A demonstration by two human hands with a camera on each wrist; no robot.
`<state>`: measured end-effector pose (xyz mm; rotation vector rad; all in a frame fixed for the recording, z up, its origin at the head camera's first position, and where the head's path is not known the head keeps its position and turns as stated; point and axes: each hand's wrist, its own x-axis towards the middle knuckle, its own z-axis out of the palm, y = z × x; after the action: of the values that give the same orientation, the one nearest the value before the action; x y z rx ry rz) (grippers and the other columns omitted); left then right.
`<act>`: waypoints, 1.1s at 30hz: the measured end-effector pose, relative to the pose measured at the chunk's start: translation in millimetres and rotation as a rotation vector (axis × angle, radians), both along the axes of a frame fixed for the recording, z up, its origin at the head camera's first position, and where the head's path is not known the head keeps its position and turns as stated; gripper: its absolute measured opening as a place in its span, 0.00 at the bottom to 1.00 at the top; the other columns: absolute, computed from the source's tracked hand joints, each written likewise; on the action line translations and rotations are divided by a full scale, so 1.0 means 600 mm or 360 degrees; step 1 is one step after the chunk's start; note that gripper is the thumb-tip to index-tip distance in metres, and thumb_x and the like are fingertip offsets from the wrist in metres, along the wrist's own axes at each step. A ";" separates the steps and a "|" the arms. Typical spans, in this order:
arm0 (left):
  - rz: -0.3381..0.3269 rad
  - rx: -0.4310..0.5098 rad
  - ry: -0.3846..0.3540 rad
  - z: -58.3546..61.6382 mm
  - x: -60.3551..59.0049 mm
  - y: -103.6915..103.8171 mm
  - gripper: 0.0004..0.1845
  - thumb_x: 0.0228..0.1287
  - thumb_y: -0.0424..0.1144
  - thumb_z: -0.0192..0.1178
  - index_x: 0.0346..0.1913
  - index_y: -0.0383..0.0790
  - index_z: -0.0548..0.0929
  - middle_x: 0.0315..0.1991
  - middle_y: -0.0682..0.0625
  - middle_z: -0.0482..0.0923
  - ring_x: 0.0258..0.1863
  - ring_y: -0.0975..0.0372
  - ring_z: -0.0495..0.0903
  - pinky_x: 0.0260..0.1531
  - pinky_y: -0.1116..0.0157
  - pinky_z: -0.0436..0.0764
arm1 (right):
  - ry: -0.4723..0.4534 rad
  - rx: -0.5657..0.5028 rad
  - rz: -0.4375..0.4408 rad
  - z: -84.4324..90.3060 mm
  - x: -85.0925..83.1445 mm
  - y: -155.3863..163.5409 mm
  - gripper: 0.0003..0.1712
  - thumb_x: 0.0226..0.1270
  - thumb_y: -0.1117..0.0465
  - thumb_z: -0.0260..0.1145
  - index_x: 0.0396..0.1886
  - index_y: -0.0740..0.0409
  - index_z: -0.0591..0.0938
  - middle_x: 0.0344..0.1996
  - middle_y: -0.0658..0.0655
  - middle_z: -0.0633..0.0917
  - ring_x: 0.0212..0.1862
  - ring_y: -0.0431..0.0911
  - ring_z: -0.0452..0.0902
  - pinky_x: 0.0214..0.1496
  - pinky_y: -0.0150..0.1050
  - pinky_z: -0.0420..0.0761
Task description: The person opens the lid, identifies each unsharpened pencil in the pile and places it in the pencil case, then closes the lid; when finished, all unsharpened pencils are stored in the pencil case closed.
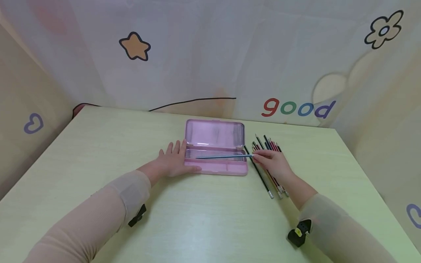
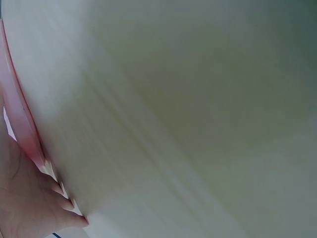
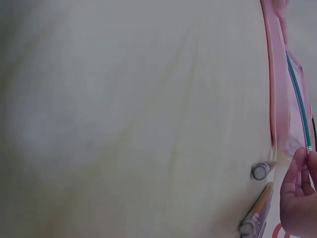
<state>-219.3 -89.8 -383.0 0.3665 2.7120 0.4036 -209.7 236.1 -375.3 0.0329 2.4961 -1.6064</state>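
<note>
A pink pencil case (image 1: 215, 133) lies opened on the table, its lid tipped back toward the wall. My left hand (image 1: 174, 162) rests against the case's left side, fingers spread and straight, the thumb on the front rim. In the left wrist view the hand (image 2: 29, 198) touches the pink edge. My right hand (image 1: 274, 164) pinches a blue pencil (image 1: 223, 157) by its end, at the right. The pencil lies level across the case's long compartment; whether it touches the bottom I cannot tell. The right wrist view shows the fingertips (image 3: 300, 153) on the teal-looking pencil's end.
Several pencils (image 1: 268, 143) lie in a loose bundle right of the case, partly under the right hand. One dark pencil (image 1: 261, 179) slants beside the case's right edge. Behind the table (image 1: 197, 219) hangs a printed cloth (image 1: 197, 65).
</note>
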 end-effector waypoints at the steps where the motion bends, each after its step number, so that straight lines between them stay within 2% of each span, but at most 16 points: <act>1: 0.0001 0.0000 0.0000 0.001 0.000 0.000 0.62 0.50 0.77 0.46 0.72 0.37 0.30 0.73 0.36 0.32 0.70 0.42 0.31 0.63 0.39 0.38 | -0.0004 0.0005 0.0003 0.000 -0.001 -0.002 0.20 0.70 0.62 0.57 0.57 0.69 0.75 0.48 0.65 0.81 0.43 0.41 0.80 0.45 0.30 0.78; 5: 0.0004 0.0000 0.0001 0.001 0.000 0.000 0.63 0.50 0.77 0.46 0.72 0.37 0.30 0.73 0.36 0.32 0.70 0.42 0.31 0.63 0.39 0.39 | -0.0023 0.0100 0.0026 -0.003 -0.009 -0.011 0.18 0.70 0.61 0.57 0.54 0.65 0.78 0.42 0.61 0.83 0.38 0.43 0.77 0.37 0.29 0.77; 9: 0.0003 0.0003 0.0001 -0.001 0.000 -0.002 0.63 0.50 0.77 0.45 0.72 0.37 0.30 0.73 0.36 0.32 0.70 0.42 0.31 0.63 0.39 0.39 | 0.0010 0.0241 0.0102 -0.007 -0.018 -0.021 0.16 0.69 0.60 0.58 0.51 0.64 0.80 0.39 0.59 0.83 0.36 0.46 0.74 0.33 0.32 0.75; 18: -0.0002 0.0002 -0.0001 -0.004 -0.002 0.000 0.62 0.51 0.77 0.45 0.72 0.37 0.29 0.73 0.36 0.32 0.70 0.42 0.31 0.63 0.39 0.38 | 0.0147 0.0452 0.0304 -0.010 -0.034 -0.029 0.12 0.68 0.62 0.59 0.47 0.62 0.82 0.46 0.60 0.82 0.45 0.50 0.74 0.48 0.42 0.75; 25: -0.0002 -0.0001 -0.0003 -0.004 -0.002 -0.001 0.63 0.50 0.77 0.45 0.72 0.38 0.29 0.73 0.37 0.32 0.70 0.42 0.30 0.63 0.39 0.38 | 0.0138 0.0509 0.0280 -0.012 -0.037 -0.031 0.10 0.67 0.65 0.60 0.44 0.61 0.83 0.44 0.60 0.82 0.43 0.50 0.72 0.45 0.39 0.75; 33: -0.0005 -0.0002 0.0001 -0.006 -0.003 -0.001 0.62 0.50 0.78 0.44 0.72 0.38 0.29 0.73 0.37 0.32 0.70 0.43 0.30 0.63 0.39 0.38 | 0.0061 0.0437 0.0227 -0.011 -0.037 -0.029 0.12 0.67 0.62 0.60 0.48 0.59 0.82 0.49 0.60 0.81 0.50 0.52 0.72 0.54 0.47 0.73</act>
<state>-221.4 -90.4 -386.6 0.3705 2.7121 0.4014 -231.6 218.5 -382.0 -0.1384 2.6617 -1.2136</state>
